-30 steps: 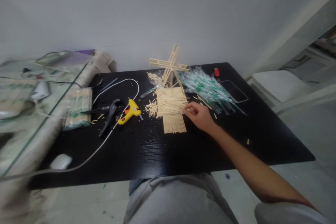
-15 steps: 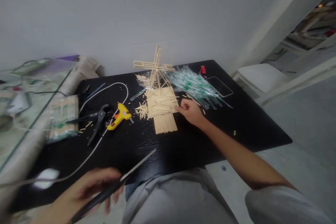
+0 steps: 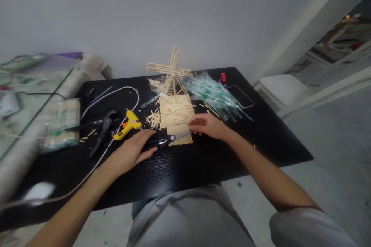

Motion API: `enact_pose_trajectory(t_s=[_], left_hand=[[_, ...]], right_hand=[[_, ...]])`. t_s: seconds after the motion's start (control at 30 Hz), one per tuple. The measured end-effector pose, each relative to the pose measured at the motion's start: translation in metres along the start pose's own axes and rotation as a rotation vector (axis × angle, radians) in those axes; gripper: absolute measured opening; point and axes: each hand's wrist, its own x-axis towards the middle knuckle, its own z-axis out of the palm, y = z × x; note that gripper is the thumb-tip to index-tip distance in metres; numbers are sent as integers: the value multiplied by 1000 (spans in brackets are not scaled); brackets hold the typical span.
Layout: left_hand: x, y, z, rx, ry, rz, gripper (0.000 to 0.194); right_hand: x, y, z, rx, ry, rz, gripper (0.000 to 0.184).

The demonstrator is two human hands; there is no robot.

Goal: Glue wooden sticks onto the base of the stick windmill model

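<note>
My left hand (image 3: 135, 150) is on the black handles of a pair of scissors (image 3: 162, 142), thumb on the near side and fingers on the far side. Their blades point right, across a flat row of thin wooden sticks (image 3: 179, 128). At the right edge of that row, by the blade tips, my right hand (image 3: 207, 125) is closed in a pinch; what is between its fingertips is hidden. Just behind lies a square stick panel (image 3: 162, 112) with loose sticks (image 3: 178, 112) heaped on it. A windmill-like stick frame (image 3: 173, 70) with crossed blades stands at its back.
Left of my left hand lie a yellow glue gun (image 3: 129, 125) with a white cord and black-handled pliers (image 3: 106, 125). A bag of sticks (image 3: 62, 123) is further left. Plastic wrappers (image 3: 208, 92), a phone (image 3: 240, 96) and a red object (image 3: 223, 77) lie back right. Cut pieces (image 3: 154, 119) are scattered about.
My left hand has brought the scissors from the near table edge up and forward onto the stick row. My right hand has shifted slightly nearer, down along the panel's right side.
</note>
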Motion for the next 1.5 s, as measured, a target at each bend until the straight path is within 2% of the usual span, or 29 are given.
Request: enact_pose_trajectory(t_s=[0.13,0.33,0.43,1.03,1.3,1.5], left_hand=[[4,-3,3,-8,-5,12,52],[9,-2,6,69,3,75,49],[9,-2,9,52,3,85,49],[5,-6,20,93,58,102,52],[7,-7,16,29,92,77,51],[8,2,8,-32,83,11,48]], right_hand=[[-9,5,2,-101,7,-46,34],[-22,9,7,-341,81,-132,10],[-24,9,7,-414,100,-148,4],[-26,12,10,-498,98,-134,3],[-26,10,9,-557,71,-165,5],[-24,2,6,-594,80,-204,1]])
